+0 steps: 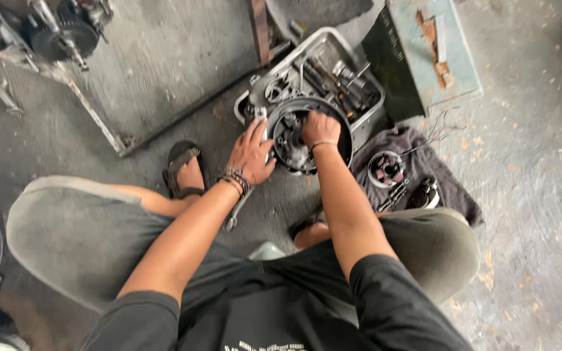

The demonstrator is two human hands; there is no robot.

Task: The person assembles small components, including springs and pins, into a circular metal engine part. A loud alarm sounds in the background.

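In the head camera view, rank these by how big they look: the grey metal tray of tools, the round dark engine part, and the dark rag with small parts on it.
Tray and rag look alike in size, partly hidden, so unranked; the round engine part is smallest.

Setting: a mechanical repair workshop — work is taking place directly on a stained, gritty concrete floor. A metal tray of greasy tools and parts is sitting near the top edge, a geared assembly is lying at the top left corner, and small components are resting on a dark rag.
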